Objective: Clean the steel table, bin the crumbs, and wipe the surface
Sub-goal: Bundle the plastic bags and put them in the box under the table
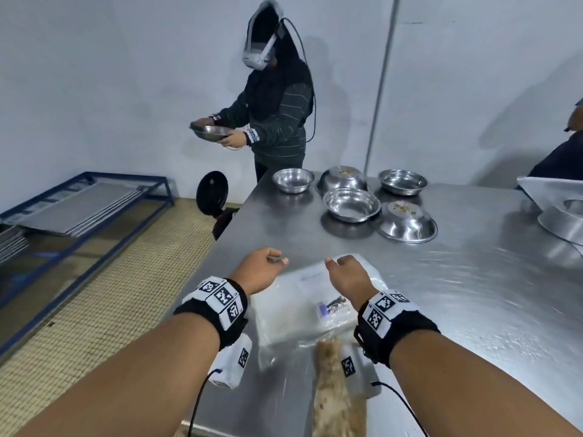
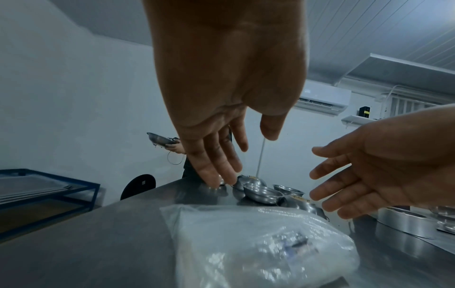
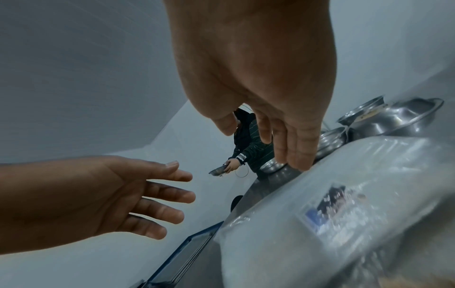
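On the steel table (image 1: 457, 294) lies a clear plastic bag (image 1: 303, 298) of white stuff with a small blue label. My left hand (image 1: 271, 263) hovers over the bag's far left corner, fingers straight and holding nothing. My right hand (image 1: 339, 263) hovers over its far edge, also empty. In the left wrist view the left hand (image 2: 234, 155) points down above the bag (image 2: 258, 243), and the right hand (image 2: 344, 179) spreads beside it. In the right wrist view the right hand's fingertips (image 3: 300, 159) are close to the bag (image 3: 332, 194). A brown mottled cloth (image 1: 334, 392) lies at the near edge.
Several steel bowls (image 1: 351, 205) stand at the table's far side, two upturned with crumbs (image 1: 405, 209) on them. A large steel vessel (image 1: 561, 222) sits at the right. Another person (image 1: 277, 121) holds a bowl beyond the far corner. A blue rack (image 1: 85, 200) of trays stands left.
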